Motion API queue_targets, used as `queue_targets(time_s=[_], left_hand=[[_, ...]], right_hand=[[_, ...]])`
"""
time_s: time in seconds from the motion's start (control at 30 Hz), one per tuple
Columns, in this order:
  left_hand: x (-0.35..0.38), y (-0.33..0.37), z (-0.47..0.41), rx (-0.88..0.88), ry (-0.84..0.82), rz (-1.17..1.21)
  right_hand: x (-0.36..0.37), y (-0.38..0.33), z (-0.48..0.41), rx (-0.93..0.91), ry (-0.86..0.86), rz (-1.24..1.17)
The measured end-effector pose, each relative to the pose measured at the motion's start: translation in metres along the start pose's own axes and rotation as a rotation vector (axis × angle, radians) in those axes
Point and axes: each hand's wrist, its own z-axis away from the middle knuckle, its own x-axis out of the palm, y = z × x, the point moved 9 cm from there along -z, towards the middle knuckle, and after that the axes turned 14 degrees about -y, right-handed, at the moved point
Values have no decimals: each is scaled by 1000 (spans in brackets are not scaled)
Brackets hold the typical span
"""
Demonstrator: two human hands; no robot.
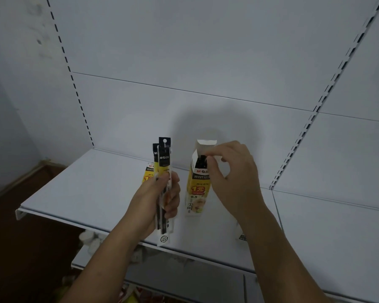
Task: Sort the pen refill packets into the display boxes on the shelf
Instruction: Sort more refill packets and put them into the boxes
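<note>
Yellow display box [195, 193] stands upright on the shelf [85, 189], my right hand [234, 171] pinching its open top, my left hand [155, 197] gripping a bundle of refill packets [164, 158]

You are facing a shop shelving unit. White metal back panels [184, 51] sit between slotted uprights [74, 86] punched with rows of bracket holes. The white metal shelf [79, 193] has a channel along its front lip (as on store fixtures). On it stands a yellow display box [196, 189], printed with a brand mark and a price of 1 yuan. The pen refill packets [164, 158] you hold have a punched hang hole at the top.
</note>
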Motion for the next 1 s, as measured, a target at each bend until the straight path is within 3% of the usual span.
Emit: queue_targets(time_s=[0.1,0.3,0.47,0.63,0.8,1.0], left_hand=[[3,8,3,15,48,-177],[26,30,9,26,52,-544],[30,30,11,-9,24,-535],[38,25,11,-57,26,-529],[31,12,10,-90,-40,-283],[24,22,11,-104,80,-542]], right_hand=[[0,-13,8,-15,33,-80],[34,-24,12,182,-211,-338],[39,-18,15,300,-251,-491],[42,-28,16,221,-316,-597],[40,-16,19,251,-245,-556],[40,-10,23,275,-224,-598]])
